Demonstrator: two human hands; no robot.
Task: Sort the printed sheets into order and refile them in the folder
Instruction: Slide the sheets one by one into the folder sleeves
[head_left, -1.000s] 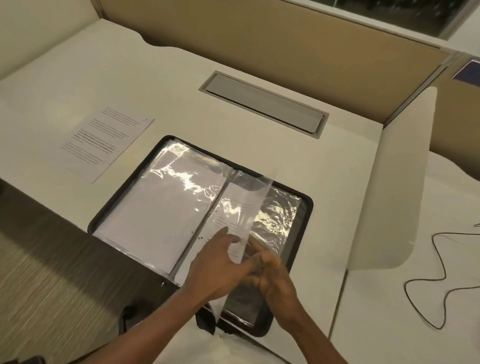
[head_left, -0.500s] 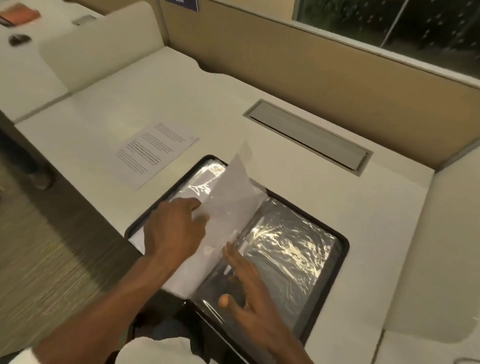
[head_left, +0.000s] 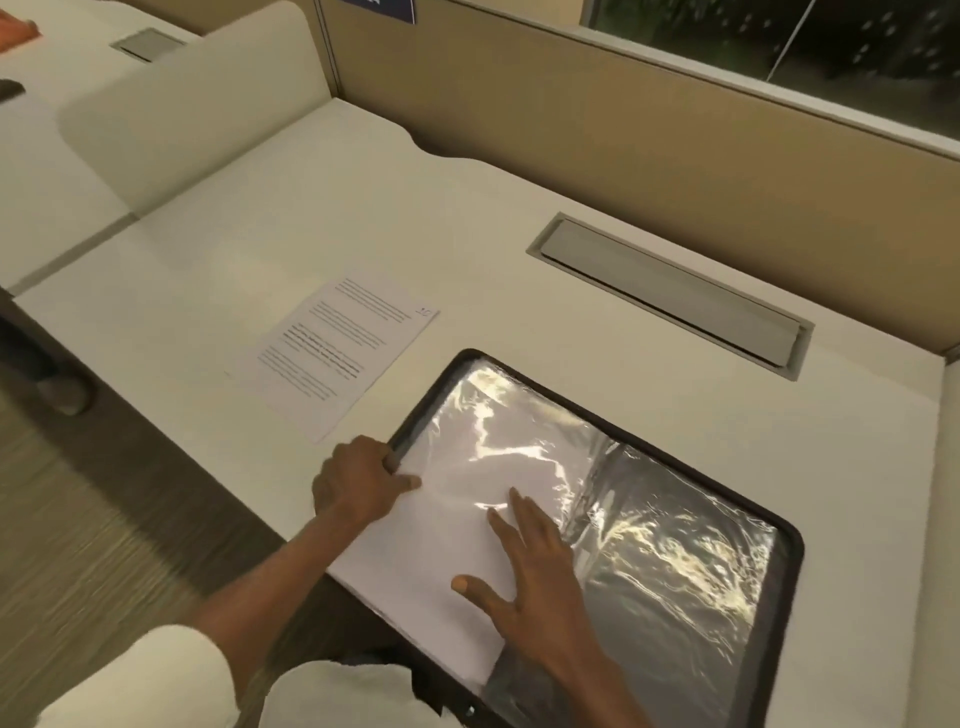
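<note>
A black display folder (head_left: 789, 540) lies open on the desk, its clear plastic sleeves glinting. Its left half holds a white sheet in a sleeve (head_left: 467, 467); the right sleeve (head_left: 675, 561) looks dark. My left hand (head_left: 358, 480) grips the left edge of the left sleeve stack, fingers curled round it. My right hand (head_left: 524, 566) lies flat with spread fingers on the white page near the spine. One printed sheet (head_left: 337, 348) lies loose on the desk to the left of the folder.
A grey cable hatch (head_left: 670, 296) is set into the desk behind the folder. A tan partition (head_left: 623, 130) runs along the back. A cream divider (head_left: 197, 104) stands at the left. The desk's front edge runs under my left forearm, with floor beyond it.
The sleeve page that stood half-turned has been laid flat on the left side. My left hand slid to the folder's left edge, and my right hand moved onto the turned page.
</note>
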